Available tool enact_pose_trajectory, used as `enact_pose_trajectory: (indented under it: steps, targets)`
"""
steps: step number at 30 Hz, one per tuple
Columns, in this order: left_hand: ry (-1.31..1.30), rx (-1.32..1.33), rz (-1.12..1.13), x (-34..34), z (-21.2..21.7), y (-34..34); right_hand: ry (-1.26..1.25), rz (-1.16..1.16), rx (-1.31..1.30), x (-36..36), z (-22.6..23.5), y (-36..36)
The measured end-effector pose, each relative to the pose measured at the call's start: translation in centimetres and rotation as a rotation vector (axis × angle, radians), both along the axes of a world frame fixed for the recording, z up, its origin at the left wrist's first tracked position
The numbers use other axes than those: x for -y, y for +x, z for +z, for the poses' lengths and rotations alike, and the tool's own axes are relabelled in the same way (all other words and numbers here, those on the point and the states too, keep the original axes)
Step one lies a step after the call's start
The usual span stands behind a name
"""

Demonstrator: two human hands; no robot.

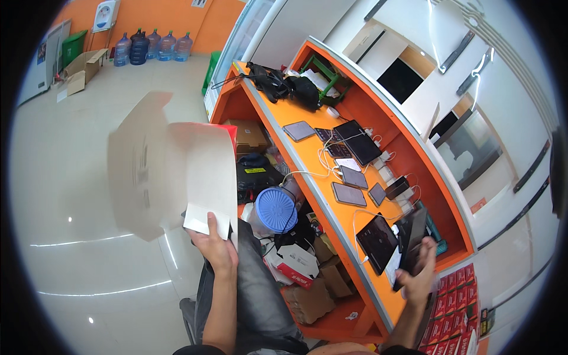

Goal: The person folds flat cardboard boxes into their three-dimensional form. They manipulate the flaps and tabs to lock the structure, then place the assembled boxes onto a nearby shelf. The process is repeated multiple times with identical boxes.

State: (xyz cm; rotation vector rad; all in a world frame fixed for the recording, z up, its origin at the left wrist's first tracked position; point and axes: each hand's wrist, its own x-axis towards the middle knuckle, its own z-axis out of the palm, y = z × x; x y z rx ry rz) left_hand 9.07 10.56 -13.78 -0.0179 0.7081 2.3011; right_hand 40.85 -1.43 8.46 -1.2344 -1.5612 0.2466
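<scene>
My left hand [219,251] is closed on the lower edge of an unfolded cardboard box [210,171], its thumb pressed on a small white flap. The box is pale inside with a red strip at its top edge, and its large left flap is smeared by motion. At the right end of the orange counter, my right hand [418,277] grips a black tablet [416,234] tilted up on its edge. Just left of it lies another dark tablet [377,242] with a white cable plugged in.
Several phones [349,194], a black laptop-like device [358,142] and tangled cables cover the orange counter [313,171]. A black bag [269,83] lies at its far end. Under it stand a blue-lidded bucket [276,210] and cartons [310,299]. Red boxes [452,302] are stacked at right.
</scene>
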Motion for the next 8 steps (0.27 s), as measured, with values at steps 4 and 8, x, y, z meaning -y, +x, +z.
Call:
enact_pose_trajectory:
  steps: [4,8]
  targets:
    - [-0.002,-0.088,0.085,0.0,-1.0,-0.1,-0.239,0.338,-0.751,-0.4,-7.4,-6.4]
    - [-0.167,-0.374,0.076,-0.4,-3.0,0.2,-0.414,1.005,-1.083,-4.2,-9.9,-13.3]
